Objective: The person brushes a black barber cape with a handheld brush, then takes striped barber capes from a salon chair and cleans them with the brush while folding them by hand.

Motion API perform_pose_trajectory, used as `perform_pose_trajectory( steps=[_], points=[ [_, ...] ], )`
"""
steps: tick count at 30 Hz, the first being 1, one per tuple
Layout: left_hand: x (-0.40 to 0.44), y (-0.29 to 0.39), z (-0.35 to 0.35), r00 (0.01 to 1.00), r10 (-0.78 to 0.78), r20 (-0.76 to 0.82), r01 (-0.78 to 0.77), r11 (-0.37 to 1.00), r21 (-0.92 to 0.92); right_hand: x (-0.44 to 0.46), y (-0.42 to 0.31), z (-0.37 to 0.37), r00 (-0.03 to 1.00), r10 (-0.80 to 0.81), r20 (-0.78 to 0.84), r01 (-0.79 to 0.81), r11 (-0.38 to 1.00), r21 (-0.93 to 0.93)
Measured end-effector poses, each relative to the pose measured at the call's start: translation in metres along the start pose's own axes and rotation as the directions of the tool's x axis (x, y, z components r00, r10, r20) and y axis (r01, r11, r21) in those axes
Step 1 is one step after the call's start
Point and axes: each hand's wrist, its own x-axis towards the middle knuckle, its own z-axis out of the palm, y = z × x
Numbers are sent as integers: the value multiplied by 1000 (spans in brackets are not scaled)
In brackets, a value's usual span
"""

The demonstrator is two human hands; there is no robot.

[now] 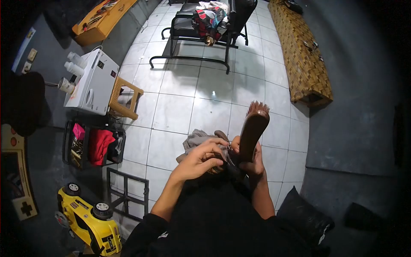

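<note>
In my right hand point(255, 165) is a brush with a brown wooden handle point(251, 132), its reddish-brown bristles point(258, 107) at the far end pointing up and away from me. My fingers wrap the handle's lower part. Just to the left, my left hand point(201, 159) is curled, thumb near the fingers; what lies between the fingertips is hidden. Behind and under it bunches a grey cloth-like item point(196, 140). A brown ribbed piece point(221, 136) shows between the two hands, close to the right fingers. Dark parts below the hands blend into my black clothing.
White floor tiles point(171, 113) stretch ahead to a black metal-framed chair point(177, 32) bearing clothes. On the left are a small white fridge point(100, 73), a tan stool point(130, 100), a black crate point(85, 150) and a yellow toy car point(87, 216). A woven box point(302, 53) stands right.
</note>
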Motion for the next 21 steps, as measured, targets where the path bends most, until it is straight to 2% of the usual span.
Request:
perform_pose_trajectory(
  steps=[1, 4, 7, 8, 10, 13, 16, 19, 21],
  points=[
    [2, -4, 3, 1000, 22, -18, -22, 999, -24, -1, 0, -1, 1000, -2, 9, 2, 1000, -27],
    [3, -16, 7, 998, -44, 38, 52, 968, -244, -5, -1, -5, 1000, 3, 14, 0, 986, -166],
    [3, -25, 10, 995, -94, -36, 81, 957, -277, -4, -10, 7, 999, -21, -38, 13, 981, -193],
    [3, -23, 11, 991, -119, -59, 96, 948, -305, -2, -20, 19, 995, -12, -103, -15, 967, -256],
    [3, -18, 14, 980, -170, -100, 124, 925, -359, -3, -18, 10, 997, -21, -73, -3, 951, -309],
    [5, -18, 15, 983, -155, -100, 109, 925, -363, -7, -6, -1, 998, -37, -47, 19, 945, -327],
    [4, -24, 14, 961, -267, -74, 221, 900, -374, -10, -4, -4, 997, -55, -53, 27, 898, -439],
    [3, -21, 18, 982, -161, -96, 105, 897, -430, -8, -9, 1, 996, -56, -62, 17, 860, -510],
    [3, -14, 19, 981, -174, -89, 120, 896, -428, -8, -10, 2, 997, -50, -65, 9, 851, -525]
  ],
)
